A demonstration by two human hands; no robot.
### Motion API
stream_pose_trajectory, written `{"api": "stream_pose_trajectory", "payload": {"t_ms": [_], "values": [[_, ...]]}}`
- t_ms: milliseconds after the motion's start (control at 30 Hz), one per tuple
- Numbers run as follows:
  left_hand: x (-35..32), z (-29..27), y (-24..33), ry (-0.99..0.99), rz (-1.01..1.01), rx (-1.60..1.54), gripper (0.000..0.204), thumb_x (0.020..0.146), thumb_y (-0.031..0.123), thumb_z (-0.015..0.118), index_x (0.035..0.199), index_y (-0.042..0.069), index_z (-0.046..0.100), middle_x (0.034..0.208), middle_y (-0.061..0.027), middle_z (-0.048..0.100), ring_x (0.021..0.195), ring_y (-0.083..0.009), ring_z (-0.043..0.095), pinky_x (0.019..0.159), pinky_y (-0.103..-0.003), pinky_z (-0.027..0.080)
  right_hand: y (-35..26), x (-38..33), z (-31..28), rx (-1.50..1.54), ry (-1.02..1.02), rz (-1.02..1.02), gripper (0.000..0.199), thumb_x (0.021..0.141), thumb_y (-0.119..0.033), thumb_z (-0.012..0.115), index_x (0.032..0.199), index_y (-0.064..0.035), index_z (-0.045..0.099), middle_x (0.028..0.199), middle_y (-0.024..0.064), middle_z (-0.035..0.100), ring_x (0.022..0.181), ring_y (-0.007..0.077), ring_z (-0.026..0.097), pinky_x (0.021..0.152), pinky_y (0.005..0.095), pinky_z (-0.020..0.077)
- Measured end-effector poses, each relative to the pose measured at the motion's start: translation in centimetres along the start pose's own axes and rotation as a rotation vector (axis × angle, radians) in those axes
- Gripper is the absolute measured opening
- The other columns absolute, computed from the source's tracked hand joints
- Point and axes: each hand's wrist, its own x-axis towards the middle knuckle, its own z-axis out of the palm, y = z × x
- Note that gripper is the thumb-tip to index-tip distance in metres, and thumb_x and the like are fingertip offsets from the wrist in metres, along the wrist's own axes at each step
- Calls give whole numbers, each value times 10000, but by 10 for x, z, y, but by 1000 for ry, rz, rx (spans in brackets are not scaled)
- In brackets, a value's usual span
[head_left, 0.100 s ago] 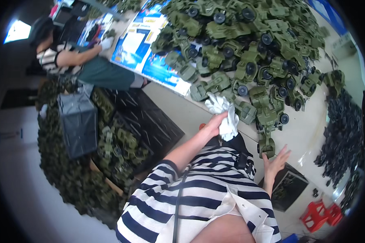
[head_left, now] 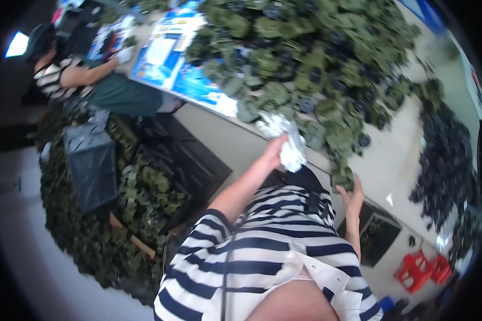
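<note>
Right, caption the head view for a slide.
Left hand holding white cloth, open right hand beside green toy vehicles heaped on a table.

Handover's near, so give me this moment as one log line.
left hand: holding white gloves | right hand: open by nearest green vehicle, contact unclear | table: green vehicle pile, black parts at right

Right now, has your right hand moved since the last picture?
Yes, a little: the right hand has swung its fingers left, closer to the nearest green toy car.
</note>
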Motion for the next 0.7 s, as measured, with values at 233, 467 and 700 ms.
{"api": "stream_pose_trajectory", "payload": {"t_ms": [233, 467, 700], "values": [[1, -16, -34, -9, 214, 11, 381, 984, 310, 510, 1244, 37, 563, 1197, -155, 637, 1120, -309, 623, 990, -478, 510, -31, 18, -31, -299, 278, -212, 399, 828, -142, 734, 1189, -2, 635, 1223, 243, 607, 1168, 390, 553, 999, 428, 449], [-23, -22, -58, -7, 259, -35, 297, 997, 245, 481, 1199, 53, 586, 1144, -93, 660, 1085, -258, 634, 976, -448, 520, -20, -4, -29, -488, 26, -305, 887, 640, -250, 867, 1403, -135, 429, 1339, 206, 446, 1167, 396, 456, 1016, 458, 431], [-145, -23, -121, 6, 194, 51, 341, 1017, 308, 460, 1252, 85, 567, 1148, -98, 645, 1119, -326, 616, 970, -531, 511, 25, 11, -153, -478, -178, -440, 810, 637, -182, 857, 1357, -137, 488, 1352, 199, 445, 1217, 391, 440, 1057, 438, 407]]}}
